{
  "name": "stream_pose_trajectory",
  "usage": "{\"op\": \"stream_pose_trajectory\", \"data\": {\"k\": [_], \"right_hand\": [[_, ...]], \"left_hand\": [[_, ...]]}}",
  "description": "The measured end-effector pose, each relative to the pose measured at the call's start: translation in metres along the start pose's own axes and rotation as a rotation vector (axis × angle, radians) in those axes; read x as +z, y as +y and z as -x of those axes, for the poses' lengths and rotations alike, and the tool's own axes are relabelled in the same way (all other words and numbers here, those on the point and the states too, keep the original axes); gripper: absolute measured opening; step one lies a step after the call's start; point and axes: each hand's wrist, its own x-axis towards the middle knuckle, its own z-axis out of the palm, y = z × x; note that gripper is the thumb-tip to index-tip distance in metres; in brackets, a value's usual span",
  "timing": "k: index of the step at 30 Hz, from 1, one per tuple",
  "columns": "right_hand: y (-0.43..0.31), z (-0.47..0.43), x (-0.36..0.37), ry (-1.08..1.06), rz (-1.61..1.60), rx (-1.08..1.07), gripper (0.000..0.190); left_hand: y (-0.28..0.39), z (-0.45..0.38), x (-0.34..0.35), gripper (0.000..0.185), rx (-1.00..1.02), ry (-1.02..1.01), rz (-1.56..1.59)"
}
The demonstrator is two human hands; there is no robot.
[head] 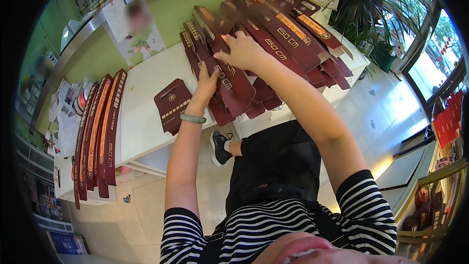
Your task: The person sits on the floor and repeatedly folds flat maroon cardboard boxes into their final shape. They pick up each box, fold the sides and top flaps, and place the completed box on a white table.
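A long maroon cardboard box (234,88) with gold print lies under both of my hands, its near end pointing toward me. My left hand (208,82) holds its left side, thumb on the upper face. From above, my right hand (242,51) grips the same box farther along, with thumb and fingers spread across it. Blurring hides part of its far end. Close on the left lie more narrow maroon boxes (190,40). To the right, a pile of similar boxes (282,36) shows open end flaps. A short stack of flat maroon carton pieces (172,104) lies left of my left wrist.
The white table (143,117) carries everything, against a green wall (176,11). Several flattened long cartons (99,128) overhang its left front edge, beside plastic bags (69,128). A leafy potted plant (370,3) stands at the right, near a glass door (428,69).
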Motion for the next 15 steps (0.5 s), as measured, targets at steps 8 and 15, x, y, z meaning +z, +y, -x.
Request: {"op": "stream_pose_trajectory", "data": {"k": [8, 15], "right_hand": [[-0.002, 0.102, -0.007, 0.396, -0.084, -0.369, 0.065], [0.043, 0.202, -0.056, 0.689, -0.422, -0.136, 0.065]], "left_hand": [[-0.029, -0.016, 0.000, 0.083, 0.082, 0.040, -0.002], [-0.016, 0.097, -0.095, 0.075, 0.104, 0.171, -0.328]]}}
